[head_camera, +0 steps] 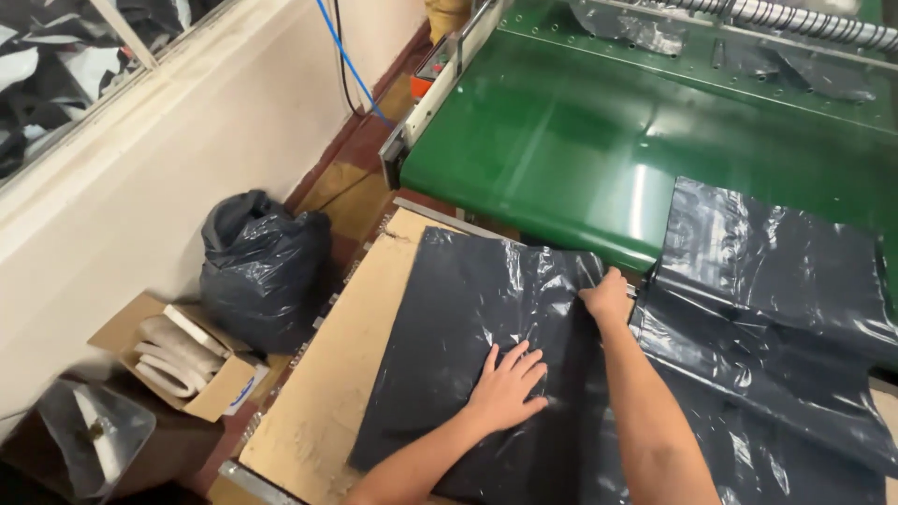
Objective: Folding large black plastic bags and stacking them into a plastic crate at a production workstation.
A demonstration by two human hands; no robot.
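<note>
- Pressing my left hand (506, 383) flat, fingers spread, on the dark grey plastic bag sheet (468, 346) lying on the brown worktop (318, 402).
- My right hand (608, 297) pinches its far edge, nearer the green conveyor (561, 140).

Both bare forearms reach forward from the lower edge of view. The left hand (506, 385) lies flat, palm down, fingers spread and pointing forward. The right hand (607, 296) stretches farther ahead, fingers curled under in a closed grip, knuckles up
</note>
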